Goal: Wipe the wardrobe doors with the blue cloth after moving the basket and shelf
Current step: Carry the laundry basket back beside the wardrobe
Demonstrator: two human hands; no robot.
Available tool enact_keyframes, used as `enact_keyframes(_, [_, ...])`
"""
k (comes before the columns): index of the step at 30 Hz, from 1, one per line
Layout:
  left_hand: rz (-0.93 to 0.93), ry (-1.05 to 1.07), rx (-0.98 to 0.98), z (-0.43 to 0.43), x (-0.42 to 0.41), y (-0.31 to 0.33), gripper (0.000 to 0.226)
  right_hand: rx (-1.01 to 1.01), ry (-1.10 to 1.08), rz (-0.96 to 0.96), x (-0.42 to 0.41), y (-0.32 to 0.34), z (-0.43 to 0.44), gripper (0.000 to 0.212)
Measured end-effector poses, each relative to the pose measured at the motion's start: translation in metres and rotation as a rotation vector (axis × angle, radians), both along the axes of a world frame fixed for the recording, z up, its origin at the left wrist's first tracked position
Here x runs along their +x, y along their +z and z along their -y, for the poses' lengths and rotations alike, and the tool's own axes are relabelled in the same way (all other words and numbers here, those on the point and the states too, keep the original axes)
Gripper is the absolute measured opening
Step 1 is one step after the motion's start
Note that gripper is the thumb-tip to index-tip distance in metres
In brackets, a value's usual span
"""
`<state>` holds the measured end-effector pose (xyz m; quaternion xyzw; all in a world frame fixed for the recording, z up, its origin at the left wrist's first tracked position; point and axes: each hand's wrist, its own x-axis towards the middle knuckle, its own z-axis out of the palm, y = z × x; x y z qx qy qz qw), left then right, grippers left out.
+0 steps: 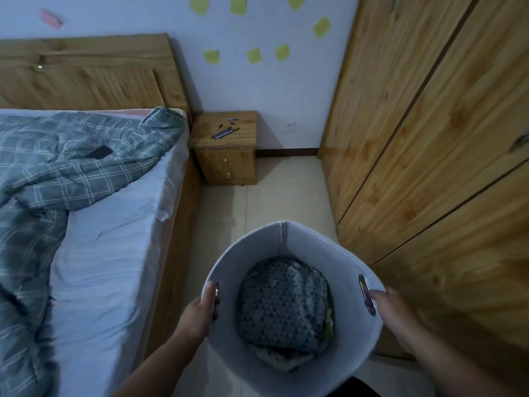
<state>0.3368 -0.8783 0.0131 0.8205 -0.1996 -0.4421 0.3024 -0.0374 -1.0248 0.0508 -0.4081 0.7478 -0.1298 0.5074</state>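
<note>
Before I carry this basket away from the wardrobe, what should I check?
1. Grip of left hand on the basket handle: ok.
2. Grip of right hand on the other handle: ok.
3. Are the clothes below the rim: ok.
4. Is the floor towards the nightstand free: ok.
5. Are the wardrobe doors shut: ok.
6. Whereabouts of blue cloth and shelf: cannot tell, neither in view.

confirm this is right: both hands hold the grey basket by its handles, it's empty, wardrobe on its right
Not empty: the head view shows patterned fabric lying in the grey basket. The left hand and right hand do hold its handles, wardrobe on its right.
</note>
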Motion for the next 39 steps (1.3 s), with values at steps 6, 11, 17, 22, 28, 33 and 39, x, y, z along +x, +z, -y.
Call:
enact_keyframes(6, [0.030,-0.055,0.001,0.099,0.043,-0.004,0.075,0.015,-0.010,0.011,0.042,-0.013,0.085,0.023])
enact_keyframes(11, [0.066,-0.021,0.010,0.178,0.069,-0.007,0.075,0.030,-0.053,0.050,0.067,-0.029,0.176,0.021])
enact_keyframes(17, [0.075,-0.030,0.019,0.265,0.098,0.004,0.078,0.049,-0.042,0.014,0.100,-0.020,0.272,0.028])
enact_keyframes(22, [0.047,-0.073,0.025,0.347,0.134,-0.001,0.073,0.061,-0.061,-0.006,0.134,-0.016,0.341,0.018])
enact_keyframes(28, [0.064,-0.182,0.037,0.462,0.191,-0.023,0.076,0.073,-0.159,-0.035,0.178,-0.020,0.409,0.018])
enact_keyframes(33, [0.057,-0.352,0.027,0.558,0.226,-0.016,0.074,0.069,-0.254,-0.034,0.202,-0.014,0.450,0.027])
enact_keyframes(39, [0.065,-0.511,0.010,0.671,0.231,-0.001,0.072,0.074,-0.397,-0.043,0.214,-0.008,0.491,0.023])
